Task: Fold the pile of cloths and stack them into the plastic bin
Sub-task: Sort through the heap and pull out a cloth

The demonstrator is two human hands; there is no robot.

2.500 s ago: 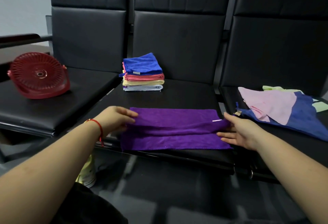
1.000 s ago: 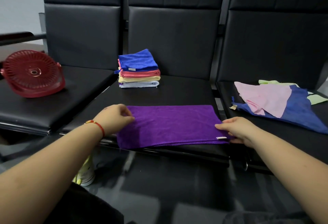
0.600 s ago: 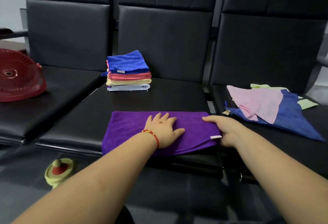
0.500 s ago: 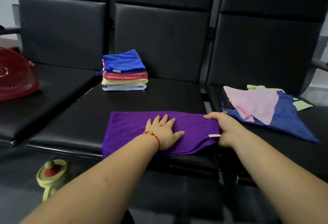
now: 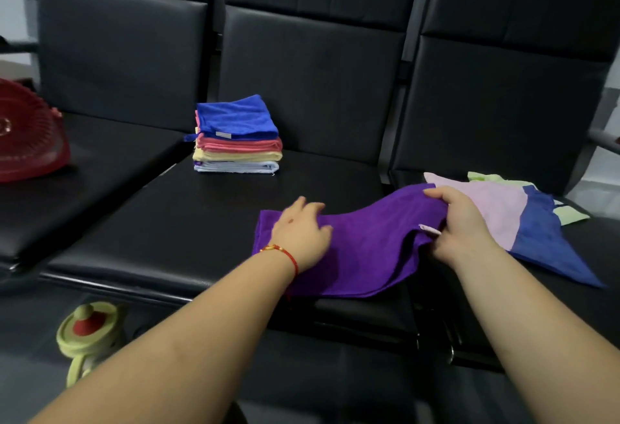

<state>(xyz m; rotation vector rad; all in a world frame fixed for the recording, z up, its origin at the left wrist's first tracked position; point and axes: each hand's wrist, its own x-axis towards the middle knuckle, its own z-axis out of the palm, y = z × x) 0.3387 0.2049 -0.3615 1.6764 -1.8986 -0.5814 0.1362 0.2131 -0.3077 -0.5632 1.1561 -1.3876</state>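
A purple cloth (image 5: 365, 249), folded lengthwise, lies on the middle black seat (image 5: 188, 222). My left hand (image 5: 302, 232) presses flat on its left part. My right hand (image 5: 459, 222) grips the cloth's right end and holds it lifted off the seat, curling leftward. A stack of folded cloths (image 5: 238, 138), blue on top, then red, yellow and white, sits at the back of the same seat. Unfolded pink, blue and pale green cloths (image 5: 523, 222) lie in a pile on the right seat. No plastic bin is in view.
A red round fan (image 5: 30, 135) rests on the left seat. A yellow-green bottle with a red top (image 5: 87, 333) stands on the floor below the seat edge. Tall black seat backs (image 5: 312, 64) close off the rear.
My right hand has lifted the purple cloth's right end and is bringing it leftward. My left hand stays pressed on the cloth. The view has shifted right.
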